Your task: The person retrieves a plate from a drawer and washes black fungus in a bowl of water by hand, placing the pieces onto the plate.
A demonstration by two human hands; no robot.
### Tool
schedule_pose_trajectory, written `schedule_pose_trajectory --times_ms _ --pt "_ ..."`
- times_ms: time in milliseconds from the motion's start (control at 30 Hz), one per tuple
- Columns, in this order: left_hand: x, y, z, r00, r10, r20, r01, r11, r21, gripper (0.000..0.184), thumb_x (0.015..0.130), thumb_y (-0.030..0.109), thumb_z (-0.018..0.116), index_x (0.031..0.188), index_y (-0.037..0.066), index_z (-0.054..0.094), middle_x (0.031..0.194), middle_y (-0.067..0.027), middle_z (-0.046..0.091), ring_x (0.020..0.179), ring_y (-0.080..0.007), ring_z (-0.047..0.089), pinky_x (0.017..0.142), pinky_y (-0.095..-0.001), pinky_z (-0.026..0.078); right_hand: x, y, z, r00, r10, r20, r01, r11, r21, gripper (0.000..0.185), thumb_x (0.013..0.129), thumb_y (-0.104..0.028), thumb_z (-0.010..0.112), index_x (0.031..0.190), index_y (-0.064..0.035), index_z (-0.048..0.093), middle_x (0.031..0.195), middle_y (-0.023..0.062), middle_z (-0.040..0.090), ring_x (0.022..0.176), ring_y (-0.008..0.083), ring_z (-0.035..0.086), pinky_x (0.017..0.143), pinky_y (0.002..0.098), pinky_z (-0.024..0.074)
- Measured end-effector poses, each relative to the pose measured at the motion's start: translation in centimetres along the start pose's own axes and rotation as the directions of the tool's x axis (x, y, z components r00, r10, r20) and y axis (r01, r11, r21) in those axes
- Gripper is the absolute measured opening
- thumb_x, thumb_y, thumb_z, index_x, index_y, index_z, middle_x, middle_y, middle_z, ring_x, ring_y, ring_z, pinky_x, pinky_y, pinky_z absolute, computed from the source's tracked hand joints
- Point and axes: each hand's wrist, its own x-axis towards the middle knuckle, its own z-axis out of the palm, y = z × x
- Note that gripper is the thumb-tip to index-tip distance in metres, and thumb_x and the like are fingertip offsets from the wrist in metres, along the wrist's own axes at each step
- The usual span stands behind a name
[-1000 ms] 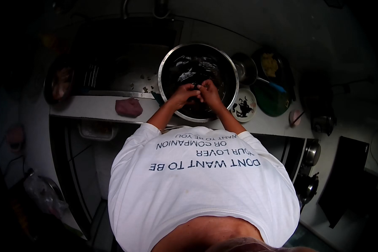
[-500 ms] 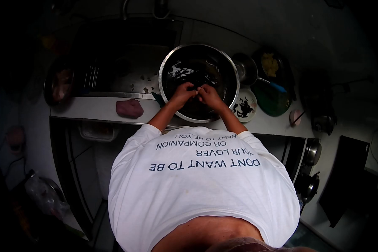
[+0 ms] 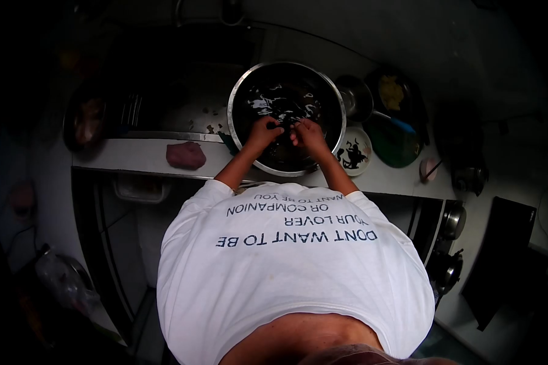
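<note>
A large metal basin (image 3: 229,112) holds dark, rippling liquid (image 3: 265,104). Over its near half are both of my hands, a small gap apart. My left hand (image 3: 264,134) has its thumb and fingers pinched together. Opposite it, my right hand (image 3: 309,135) is closed with bent fingers. Something dark seems to be between the fingertips, but it is too dim to name. Just right of the basin, a small white plate (image 3: 366,142) carries dark, limp pieces (image 3: 353,157).
A reddish-pink cloth (image 3: 186,156) lies on the counter edge at left. Right of the basin are a metal pot with a blue handle (image 3: 402,125), yellow food (image 3: 390,92) and a green round board or plate (image 3: 397,152). A bowl (image 3: 85,118) stands far left.
My hands have moved apart from fingertips touching to a small gap, the right one shifting right. Ripples on the liquid have changed.
</note>
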Motion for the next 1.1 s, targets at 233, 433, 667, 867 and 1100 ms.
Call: schedule_pose_trajectory --times_ms 233,433,667,867,1100 --pt "-0.4 0.5 0.2 0.996 -0.029 0.09 0.042 0.989 -0.143 0.022 0.07 0.005 0.066 0.087 0.004 0.052 0.074 -0.0023 0.053 0.056 -0.0081 0.047 0.05 -0.0208 0.038 0.2 1.3 -0.8 0.988 -0.113 -0.108 0.134 0.969 0.207 0.019 0.086 -0.01 0.037 0.094 -0.0037 0.052 0.072 0.0077 0.059 0.057 0.0118 0.055 0.046 0.0208 0.0395" --pt "-0.8 0.7 -0.1 0.99 -0.029 0.142 0.057 0.978 -0.2 0.025 0.07 0.004 0.064 0.091 0.004 0.05 0.078 -0.0028 0.052 0.058 -0.0083 0.047 0.051 -0.0214 0.039 0.2 0.5 -1.0 0.967 -0.182 -0.179 0.189 0.982 0.027 0.019 0.084 -0.02 0.05 0.094 -0.0039 0.053 0.078 0.0063 0.058 0.064 0.0115 0.056 0.05 0.0215 0.0431" --pt "-1.3 1.3 0.2 0.927 0.058 0.371 0.113 0.9 -0.422 0.037 0.074 -0.001 0.055 0.109 0.001 0.046 0.097 -0.0106 0.055 0.084 -0.0169 0.057 0.066 -0.0232 0.042 0.7 2.6 -0.3 0.991 -0.117 -0.058 0.118 0.993 0.016 0.019 0.081 -0.014 0.058 0.097 -0.0057 0.054 0.086 0.004 0.058 0.076 0.0099 0.055 0.055 0.022 0.0468" --pt "-0.9 1.7 -0.4 0.914 -0.003 0.405 0.292 0.699 -0.653 0.028 0.086 0.011 0.047 0.113 0.001 0.044 0.115 -0.0201 0.05 0.109 -0.0292 0.05 0.076 -0.0275 0.044 -0.4 2.9 -1.8 0.98 -0.019 -0.198 0.09 0.929 0.36 0.014 0.084 -0.012 0.053 0.097 -0.0057 0.052 0.081 0.003 0.057 0.071 0.0087 0.053 0.054 0.0195 0.0441" --pt "-0.1 0.3 -1.0 0.896 -0.014 0.444 0.366 0.587 -0.722 0.052 0.089 0.046 0.037 0.112 0.001 0.045 0.109 -0.017 0.052 0.101 -0.0265 0.051 0.083 -0.0348 0.042 -1.4 1.3 0.8 0.974 -0.225 -0.021 0.225 0.974 0.003 0.017 0.078 -0.009 0.061 0.093 -0.0043 0.056 0.075 0.0026 0.057 0.065 0.0096 0.052 0.053 0.0213 0.0424"
